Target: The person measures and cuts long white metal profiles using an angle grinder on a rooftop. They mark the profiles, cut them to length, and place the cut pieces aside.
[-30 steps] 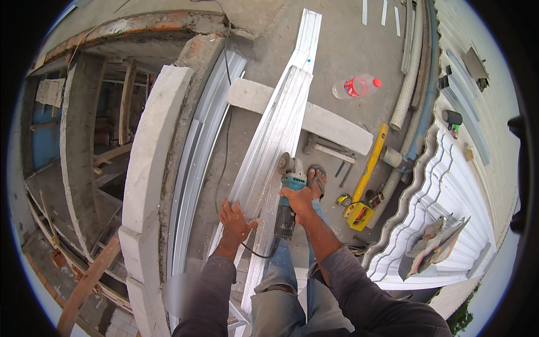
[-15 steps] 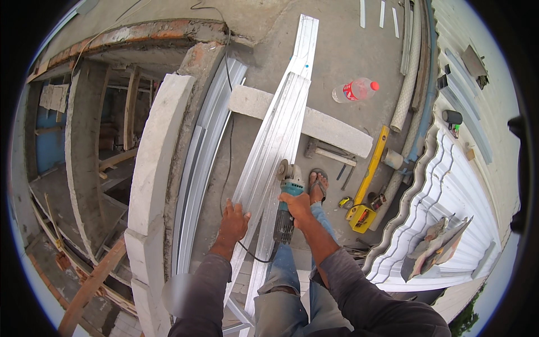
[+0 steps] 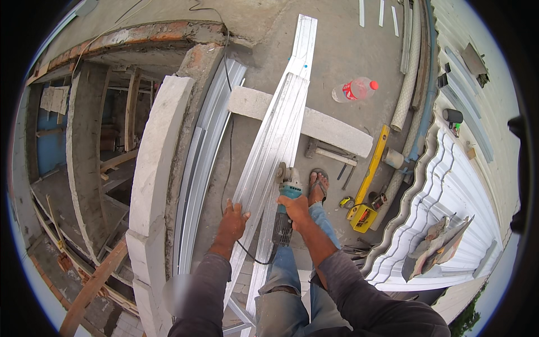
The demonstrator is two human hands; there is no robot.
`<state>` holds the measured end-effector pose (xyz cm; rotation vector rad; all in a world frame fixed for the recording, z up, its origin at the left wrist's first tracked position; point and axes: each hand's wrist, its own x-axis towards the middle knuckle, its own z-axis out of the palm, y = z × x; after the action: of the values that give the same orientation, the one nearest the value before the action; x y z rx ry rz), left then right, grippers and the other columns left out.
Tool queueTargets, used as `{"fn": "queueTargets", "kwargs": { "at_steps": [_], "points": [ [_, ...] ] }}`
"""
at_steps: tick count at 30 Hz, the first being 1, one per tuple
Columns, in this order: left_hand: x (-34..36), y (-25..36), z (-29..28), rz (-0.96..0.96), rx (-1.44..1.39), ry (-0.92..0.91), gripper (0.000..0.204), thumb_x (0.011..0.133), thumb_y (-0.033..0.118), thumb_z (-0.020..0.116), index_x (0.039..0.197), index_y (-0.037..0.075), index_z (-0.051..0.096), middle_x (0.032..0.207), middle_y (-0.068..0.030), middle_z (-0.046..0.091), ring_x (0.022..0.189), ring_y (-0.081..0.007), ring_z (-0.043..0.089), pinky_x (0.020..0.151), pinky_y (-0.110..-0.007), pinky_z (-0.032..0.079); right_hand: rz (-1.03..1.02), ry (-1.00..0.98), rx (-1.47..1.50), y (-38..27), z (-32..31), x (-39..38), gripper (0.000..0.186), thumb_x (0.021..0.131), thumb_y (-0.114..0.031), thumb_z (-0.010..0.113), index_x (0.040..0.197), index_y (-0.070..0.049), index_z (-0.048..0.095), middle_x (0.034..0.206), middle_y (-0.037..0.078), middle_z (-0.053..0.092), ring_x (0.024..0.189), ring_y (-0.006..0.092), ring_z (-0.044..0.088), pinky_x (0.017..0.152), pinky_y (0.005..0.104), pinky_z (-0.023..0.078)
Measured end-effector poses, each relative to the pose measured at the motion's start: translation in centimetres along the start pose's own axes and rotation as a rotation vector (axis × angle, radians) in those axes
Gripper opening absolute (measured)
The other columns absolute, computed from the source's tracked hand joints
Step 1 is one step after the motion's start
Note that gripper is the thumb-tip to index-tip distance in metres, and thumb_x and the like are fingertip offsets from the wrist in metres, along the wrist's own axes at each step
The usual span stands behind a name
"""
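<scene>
My right hand wraps round the body of a teal and black angle grinder. The grinder's disc is over the long silver metal channels; whether it touches them I cannot tell. My left hand lies on the left edge of these channels, its fingers stretched out and apart. A dark cord runs from the grinder's rear end and passes under the channels. The channels rest across a pale concrete block and reach back toward me between my arms.
A hammer, a yellow spirit level, a tape measure and a yellow tray lie right of my sandalled foot. Farther off stands a plastic bottle. More channels lie left, beside a pale block wall.
The grinder's disc has shifted slightly left and toward me over the channels, with my right hand still round the body. My left hand stays in place.
</scene>
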<state>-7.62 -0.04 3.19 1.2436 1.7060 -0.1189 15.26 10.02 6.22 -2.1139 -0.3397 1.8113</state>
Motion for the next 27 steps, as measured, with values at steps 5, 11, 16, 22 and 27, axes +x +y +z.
{"fn": "queueTargets", "kwargs": {
  "at_steps": [5, 11, 16, 22, 27],
  "points": [
    [0.0, -0.2, -0.3, 0.04, -0.028, 0.041, 0.053, 0.104, 0.036, 0.066, 0.136, -0.002, 0.049, 0.158, -0.046, 0.031, 0.142, -0.0598, 0.042, 0.112, -0.057, 0.047, -0.009, -0.016, -0.007, 0.0, 0.0, 0.2, 0.018, 0.074, -0.01, 0.082, 0.085, -0.002, 0.07, 0.079, 0.008, 0.069, 0.062, 0.0192, 0.066, 0.056, 0.0391, 0.053],
    [-0.1, 0.2, -0.7, -0.006, -0.061, 0.019, 0.053, 0.103, 0.036, 0.068, 0.136, -0.002, 0.05, 0.158, -0.0456, 0.031, 0.141, -0.0597, 0.043, 0.114, -0.057, 0.045, -0.024, 0.001, -0.029, -0.4, -0.1, 0.6, 0.021, 0.073, -0.013, 0.083, 0.086, -0.001, 0.071, 0.081, 0.008, 0.071, 0.065, 0.0191, 0.067, 0.059, 0.0384, 0.053],
    [-0.1, 0.1, -0.6, -0.003, -0.068, 0.029, 0.053, 0.102, 0.035, 0.068, 0.136, -0.001, 0.051, 0.159, -0.0446, 0.031, 0.142, -0.0589, 0.042, 0.114, -0.056, 0.045, -0.059, 0.013, -0.017, -0.6, -0.2, 1.1, 0.022, 0.073, -0.013, 0.083, 0.086, -0.001, 0.07, 0.081, 0.008, 0.071, 0.064, 0.0193, 0.066, 0.06, 0.0379, 0.053],
    [-0.2, 0.1, -0.5, -0.017, -0.119, 0.041, 0.051, 0.101, 0.034, 0.07, 0.135, -0.001, 0.052, 0.159, -0.0442, 0.032, 0.143, -0.0586, 0.041, 0.115, -0.056, 0.043, -0.046, 0.054, -0.056, -0.8, -0.2, 1.8, 0.026, 0.074, -0.013, 0.083, 0.091, 0.001, 0.07, 0.085, 0.009, 0.071, 0.068, 0.0203, 0.067, 0.061, 0.0385, 0.054],
    [-0.1, 0.2, -0.6, 0.001, -0.135, 0.041, 0.049, 0.101, 0.032, 0.07, 0.132, -0.001, 0.053, 0.159, -0.0453, 0.031, 0.144, -0.06, 0.039, 0.116, -0.057, 0.042, -0.044, 0.048, -0.081, -0.8, -0.1, 1.7, 0.03, 0.074, -0.014, 0.084, 0.094, 0.003, 0.069, 0.087, 0.011, 0.071, 0.071, 0.0209, 0.068, 0.064, 0.0399, 0.055]
  ]
}}
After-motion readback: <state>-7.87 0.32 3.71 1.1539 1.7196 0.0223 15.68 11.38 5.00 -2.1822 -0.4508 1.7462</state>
